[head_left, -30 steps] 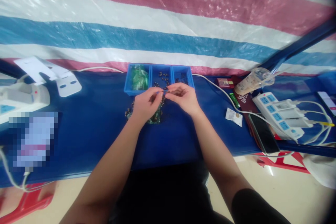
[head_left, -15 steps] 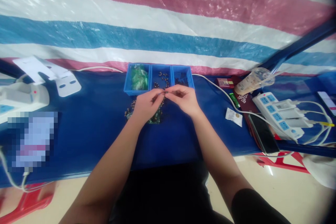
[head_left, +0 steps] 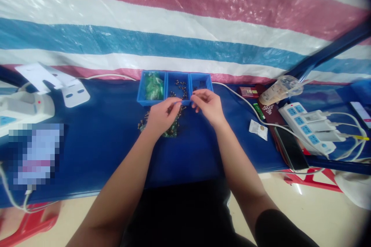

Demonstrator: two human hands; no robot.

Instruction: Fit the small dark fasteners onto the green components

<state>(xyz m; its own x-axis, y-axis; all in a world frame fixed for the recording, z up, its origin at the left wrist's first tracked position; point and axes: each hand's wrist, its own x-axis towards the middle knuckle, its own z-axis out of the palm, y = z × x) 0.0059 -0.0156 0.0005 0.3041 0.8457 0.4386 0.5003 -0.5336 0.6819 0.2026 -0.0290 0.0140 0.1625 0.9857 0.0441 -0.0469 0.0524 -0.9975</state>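
My left hand [head_left: 165, 115] is closed in a pinch in front of the blue bins, on something too small to make out. To its right, my right hand [head_left: 208, 105] has thumb and fingertips pressed together at the front edge of the right bin [head_left: 212, 93]; anything between them is too small to tell. Small brass-coloured parts [head_left: 182, 89] lie in the middle bin, and a green plastic bag [head_left: 154, 86] fills the left one. Beneath my left hand, more small parts lie on a green bag [head_left: 171, 130], partly hidden.
On the right are a white power strip [head_left: 304, 126], a dark phone [head_left: 290, 147], a plastic cup [head_left: 278, 92], a small white packet [head_left: 258, 129] and a cable. At left stand a white holder [head_left: 75, 93] and a blurred-out phone [head_left: 40, 154] on the blue table [head_left: 101, 150].
My right hand has moved right, away from my left hand, so the fingertips are now apart. My left hand has stayed nearly in place.
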